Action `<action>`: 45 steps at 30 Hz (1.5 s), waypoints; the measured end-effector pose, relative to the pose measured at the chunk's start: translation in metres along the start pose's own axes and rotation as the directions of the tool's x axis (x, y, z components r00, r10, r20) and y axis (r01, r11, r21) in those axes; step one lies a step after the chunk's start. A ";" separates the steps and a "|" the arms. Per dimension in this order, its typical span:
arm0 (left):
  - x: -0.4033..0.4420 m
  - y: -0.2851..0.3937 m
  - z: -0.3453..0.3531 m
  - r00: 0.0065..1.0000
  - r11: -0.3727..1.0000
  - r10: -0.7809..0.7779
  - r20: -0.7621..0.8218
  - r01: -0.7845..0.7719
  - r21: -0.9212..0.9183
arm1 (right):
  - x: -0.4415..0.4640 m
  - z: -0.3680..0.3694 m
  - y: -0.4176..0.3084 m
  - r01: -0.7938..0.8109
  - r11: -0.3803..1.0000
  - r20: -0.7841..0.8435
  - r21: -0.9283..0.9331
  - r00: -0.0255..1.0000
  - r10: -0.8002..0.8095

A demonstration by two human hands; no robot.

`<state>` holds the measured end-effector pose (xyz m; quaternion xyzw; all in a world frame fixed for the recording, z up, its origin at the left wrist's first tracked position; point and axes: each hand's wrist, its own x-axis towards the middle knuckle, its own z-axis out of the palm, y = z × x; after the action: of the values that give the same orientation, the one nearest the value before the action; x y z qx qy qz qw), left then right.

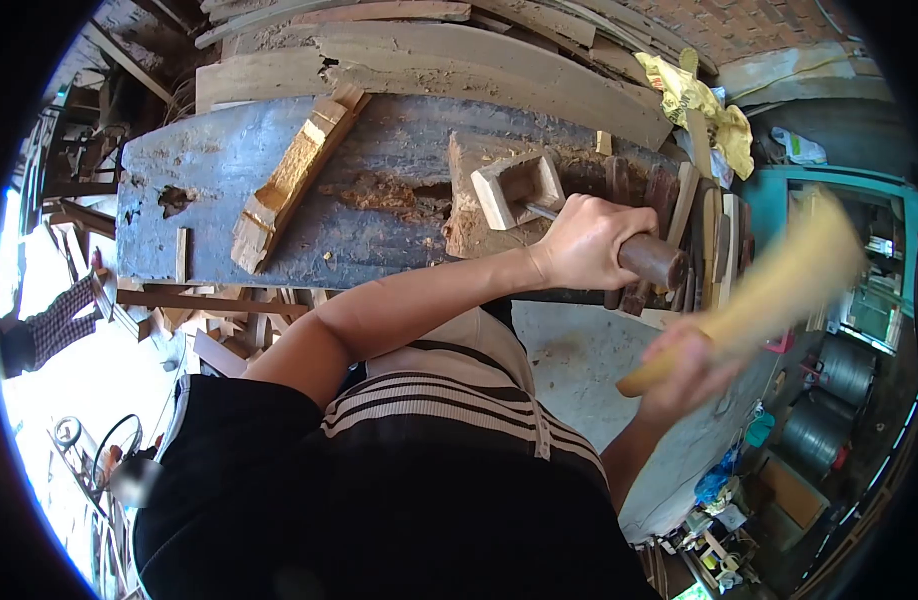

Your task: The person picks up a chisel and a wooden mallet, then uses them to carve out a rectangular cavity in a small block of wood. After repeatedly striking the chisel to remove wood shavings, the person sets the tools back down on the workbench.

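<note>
My left hand [589, 240] is wrapped around the dark wooden handle of a chisel [655, 262]. The chisel's metal shaft runs into the hollow of a small pale wooden block [495, 200], which lies on the workbench [409, 250]. Its cutting tip is hidden inside that hollow. Off to the right, my right hand [684, 372] grips a pale wooden mallet [769, 295], raised apart from the chisel handle and blurred by motion.
A long notched piece of wood [297, 180] lies across the bench's left part. Curved planks [429, 65] are stacked behind. Wood strips [719, 240] stand at the right end, near a yellow bag [714, 115]. Metal drums [817, 435] are farther right.
</note>
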<state>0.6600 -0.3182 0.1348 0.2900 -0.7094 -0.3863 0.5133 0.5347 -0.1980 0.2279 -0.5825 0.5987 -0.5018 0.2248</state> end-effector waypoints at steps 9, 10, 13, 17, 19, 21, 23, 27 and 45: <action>0.045 -0.011 -0.039 0.952 0.928 -0.284 -0.113 0.244 -0.280 | 0.004 0.019 -0.004 -0.205 0.979 -0.062 0.006 0.977 0.205; 0.048 -0.006 -0.049 0.926 0.892 -0.361 -0.111 0.308 -0.330 | 0.005 0.021 -0.004 -0.175 0.984 -0.102 0.015 0.979 0.176; 0.043 -0.014 -0.051 0.935 0.909 -0.339 -0.105 0.297 -0.291 | 0.002 0.017 -0.004 -0.195 0.980 -0.076 0.025 0.977 0.197; 0.035 -0.015 -0.041 0.956 0.945 -0.262 -0.130 0.227 -0.236 | 0.001 0.020 -0.008 -0.219 0.976 -0.062 -0.006 0.974 0.218; 0.032 -0.016 -0.034 0.970 0.963 -0.200 -0.141 0.168 -0.210 | 0.001 0.020 -0.012 -0.169 0.985 -0.103 0.025 0.980 0.171; 0.025 -0.015 -0.024 0.981 0.976 -0.164 -0.105 0.146 -0.162 | 0.003 0.018 -0.019 -0.063 0.993 -0.140 0.101 0.987 0.077; 0.018 -0.010 -0.018 0.994 0.991 -0.088 -0.065 0.081 -0.104 | 0.006 0.018 -0.026 0.101 0.962 -0.199 0.252 0.979 -0.051; 0.007 0.001 -0.003 0.998 0.998 -0.059 -0.030 0.059 -0.008 | 0.022 -0.002 0.007 0.455 0.545 0.271 -0.705 0.882 -0.386; 0.062 -0.004 -0.063 0.962 0.912 -0.273 -0.018 0.253 -0.323 | 0.000 0.006 0.015 -0.043 0.982 -0.065 -0.182 0.997 0.032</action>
<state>0.7018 -0.3859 0.1736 0.3083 -0.5758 -0.5518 0.5186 0.5325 -0.2023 0.2124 -0.5735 0.6599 -0.4580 0.1607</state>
